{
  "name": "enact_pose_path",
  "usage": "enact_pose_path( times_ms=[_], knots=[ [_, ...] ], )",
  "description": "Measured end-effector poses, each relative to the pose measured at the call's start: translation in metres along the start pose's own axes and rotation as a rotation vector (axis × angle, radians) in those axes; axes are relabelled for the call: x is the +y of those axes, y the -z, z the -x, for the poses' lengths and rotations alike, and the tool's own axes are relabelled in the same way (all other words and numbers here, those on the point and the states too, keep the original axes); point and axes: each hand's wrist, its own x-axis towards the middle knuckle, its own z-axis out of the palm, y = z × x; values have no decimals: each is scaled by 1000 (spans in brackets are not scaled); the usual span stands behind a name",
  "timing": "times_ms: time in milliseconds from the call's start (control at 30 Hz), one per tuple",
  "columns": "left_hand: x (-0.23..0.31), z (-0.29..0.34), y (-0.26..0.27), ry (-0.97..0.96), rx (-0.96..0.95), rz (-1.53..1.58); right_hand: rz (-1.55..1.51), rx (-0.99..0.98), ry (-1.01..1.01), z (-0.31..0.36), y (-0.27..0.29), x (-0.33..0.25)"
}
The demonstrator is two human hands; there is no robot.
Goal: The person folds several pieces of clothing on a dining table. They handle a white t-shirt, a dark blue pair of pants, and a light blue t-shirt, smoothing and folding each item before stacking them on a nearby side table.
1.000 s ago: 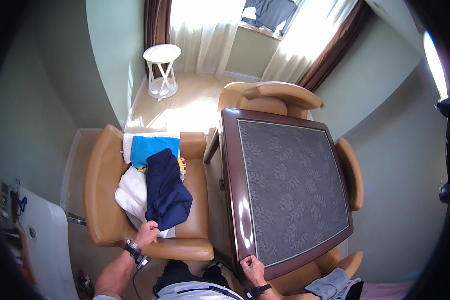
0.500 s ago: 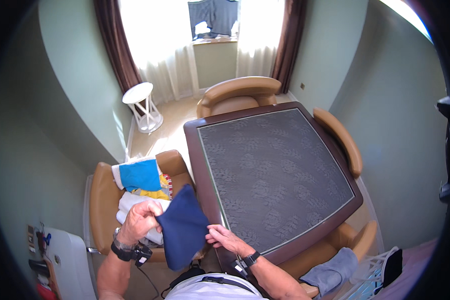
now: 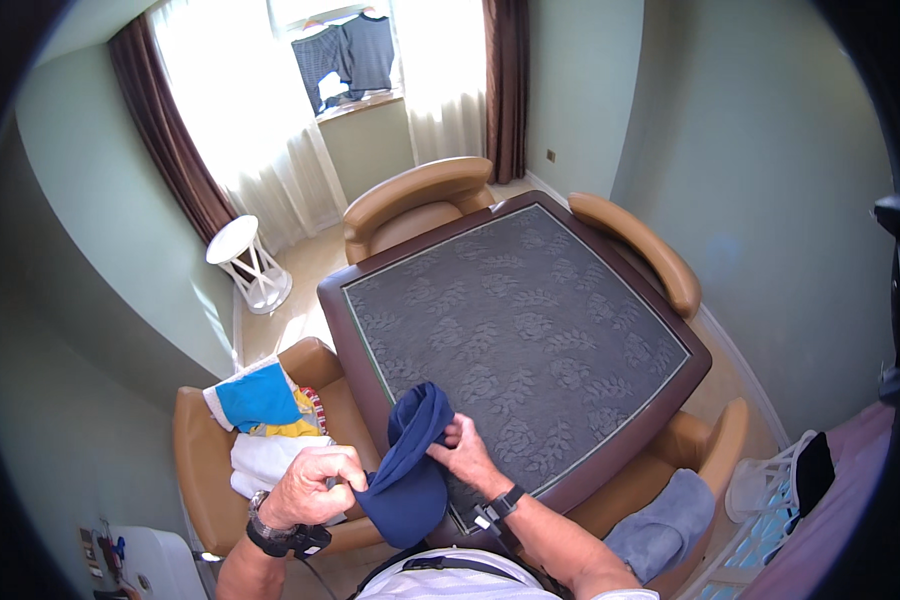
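A navy blue cap [image 3: 406, 505] hangs between my two hands over the near left corner of the table, its smooth brim toward me and its folded crown pointing away. My left hand [image 3: 315, 486] is closed, pinching the brim's left edge between thumb and fingers. On the other side, my right hand [image 3: 469, 456] grips the rim of the crown, with fingertips partly hidden behind the fabric. Straps with small devices sit on both wrists.
The square table [image 3: 342, 345] has a grey leaf-patterned top. Left of it, a tan armchair [image 3: 195, 470] holds white, yellow and blue cloths [image 3: 260, 396]. Another chair bears a grey-blue cloth [image 3: 660, 525]. A white stool [image 3: 250, 265] stands by the curtains.
The navy cap has turned and opened out, so its brim and crown now show. My right hand has moved up along its side to grip the rim. The view has swung right.
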Motion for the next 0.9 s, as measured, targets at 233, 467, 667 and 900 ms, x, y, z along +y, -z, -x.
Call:
enact_pose_path(
  times_ms=[233, 467, 667, 900],
  knots=[
    [-27, -14, 19, -34, -38, 211, -306, -339, -190, -43, 40, -5],
    [-56, -12, 32, -78, 24, 389, 358, -335, -91, -38, -13, 36],
    [-66, 3, 42, 30, 97, 394, 554, 72, 174, -1, -19, 69],
    [-62, 10, 50, 38, 73, 367, 190, 67, -149, 11, -8, 77]
  ],
)
